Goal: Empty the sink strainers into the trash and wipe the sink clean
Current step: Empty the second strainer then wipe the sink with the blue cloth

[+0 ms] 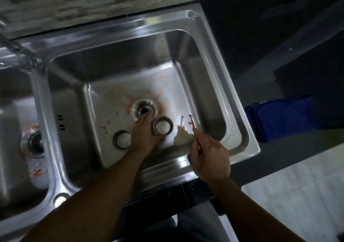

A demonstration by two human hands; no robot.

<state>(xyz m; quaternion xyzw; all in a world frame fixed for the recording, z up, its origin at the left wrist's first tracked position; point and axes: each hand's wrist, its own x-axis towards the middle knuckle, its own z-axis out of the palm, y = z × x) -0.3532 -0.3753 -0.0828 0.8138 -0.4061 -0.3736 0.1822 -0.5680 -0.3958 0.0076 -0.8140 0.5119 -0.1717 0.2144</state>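
Probing drain point(144, 109) with our left hand point(147, 133), fingers straight; right hand point(210, 158) pinches thin red stick point(194, 131), probably for scraping.

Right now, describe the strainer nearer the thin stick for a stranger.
In the right basin, by its open drain, lie two round strainers. This strainer sits between the left hand and right hand; the other strainer lies left of both.
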